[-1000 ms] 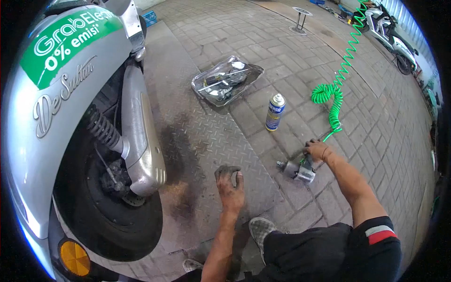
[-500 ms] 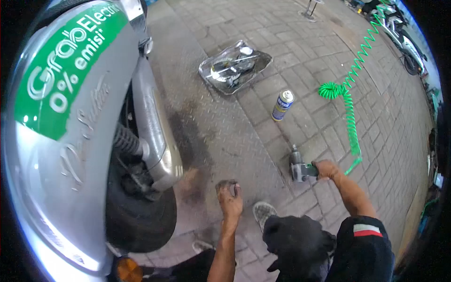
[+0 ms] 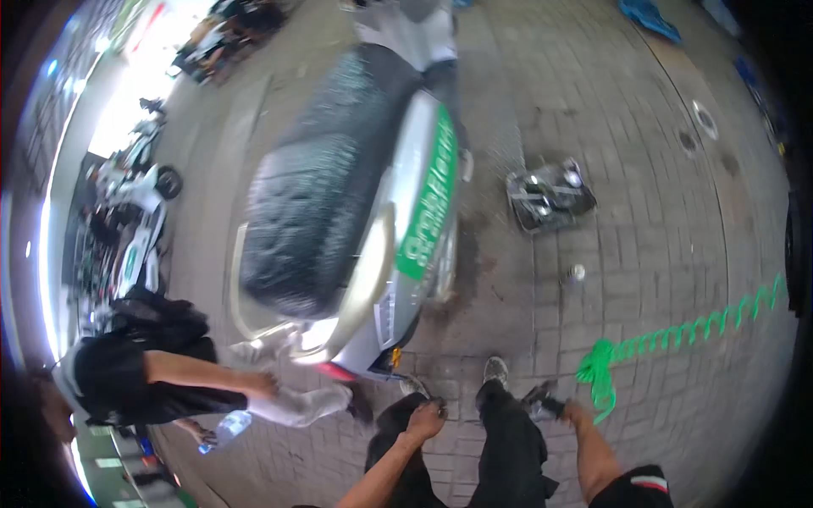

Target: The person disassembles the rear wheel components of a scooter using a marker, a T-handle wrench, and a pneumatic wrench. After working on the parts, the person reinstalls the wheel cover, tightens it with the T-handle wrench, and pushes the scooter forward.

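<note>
My right hand (image 3: 577, 414) is closed round the handle of an air impact wrench (image 3: 540, 400), low beside my right leg. From near that hand runs a coiled green air hose (image 3: 598, 364). In front of my left thigh is my left hand (image 3: 426, 421), its fingers curled in; what they hold, if anything, I cannot make out. Ahead of me and to the left stands a silver scooter with a black seat (image 3: 309, 203) and a green side panel (image 3: 429, 199). Its rear end is nearest my left foot.
A metal tray (image 3: 586, 213) holding parts lies right of the scooter, with a spray can (image 3: 577, 273) nearer me. At left, another person (image 3: 114, 372) leans in, a plastic bottle (image 3: 227, 430) by one hand. Parked motorbikes (image 3: 135, 229) line the far left.
My view has swung up, left and back, bringing the whole scooter and another person into sight. The impact wrench stays in my right hand. My left hand is now before my thigh.
</note>
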### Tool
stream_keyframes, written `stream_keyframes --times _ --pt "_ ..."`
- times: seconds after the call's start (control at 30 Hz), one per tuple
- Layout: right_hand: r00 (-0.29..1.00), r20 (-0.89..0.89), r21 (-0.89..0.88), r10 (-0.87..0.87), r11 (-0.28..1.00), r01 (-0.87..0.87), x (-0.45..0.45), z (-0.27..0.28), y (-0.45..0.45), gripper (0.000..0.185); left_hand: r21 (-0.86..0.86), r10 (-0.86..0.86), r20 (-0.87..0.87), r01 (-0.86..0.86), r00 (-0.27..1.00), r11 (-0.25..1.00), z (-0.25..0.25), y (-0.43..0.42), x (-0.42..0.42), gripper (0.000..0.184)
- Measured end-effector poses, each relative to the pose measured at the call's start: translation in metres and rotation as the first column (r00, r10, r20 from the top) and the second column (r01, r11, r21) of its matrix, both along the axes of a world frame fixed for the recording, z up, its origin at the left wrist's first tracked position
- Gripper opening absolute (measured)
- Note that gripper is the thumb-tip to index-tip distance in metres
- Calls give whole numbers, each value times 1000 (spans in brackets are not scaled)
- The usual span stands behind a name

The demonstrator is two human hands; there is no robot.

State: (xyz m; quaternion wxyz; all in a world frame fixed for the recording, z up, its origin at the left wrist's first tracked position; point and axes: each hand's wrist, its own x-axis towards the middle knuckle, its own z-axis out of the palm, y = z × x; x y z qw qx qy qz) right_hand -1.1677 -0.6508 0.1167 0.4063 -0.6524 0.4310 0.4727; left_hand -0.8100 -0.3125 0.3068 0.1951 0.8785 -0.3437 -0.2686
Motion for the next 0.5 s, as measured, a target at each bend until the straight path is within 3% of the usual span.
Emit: stream_keyframes --times 0.07,0.1,0.13,0.17,0.23,0.3,0.33,0.43,0.5 --pt "970 -148 -14 -193 981 193 -19 88 0 35 215 182 -117 -154 976 964 39 -3 -12 33" --pt "871 95 -46 483 876 -481 -29 104 -15 33 192 272 -153 -242 950 951 55 -5 -21 34" --pt "925 159 38 346 934 -355 -57 107 -25 34 164 344 -193 -315 919 935 66 -10 -29 36" --pt "731 221 -188 645 764 -618 -56 131 -24 35 168 393 -204 -363 897 916 83 -21 -39 39" --pt "896 159 -82 414 910 -406 -54 173 -26 35 244 417 -321 -351 850 904 135 -57 -46 38" --pt "948 176 -88 267 963 -255 -51 206 -38 34 244 409 -235 -354 882 903 88 -56 -76 39" --pt "951 188 -97 246 968 -231 -56 215 -46 34 293 411 -172 -351 895 889 75 -51 -92 40" --pt "939 214 -172 270 957 -236 -88 218 -95 34 218 434 -177 -394 884 893 116 -79 -134 44" --pt "919 197 -251 340 924 -288 -121 211 -142 34 209 637 -209 -603 742 770 146 -89 -177 43"
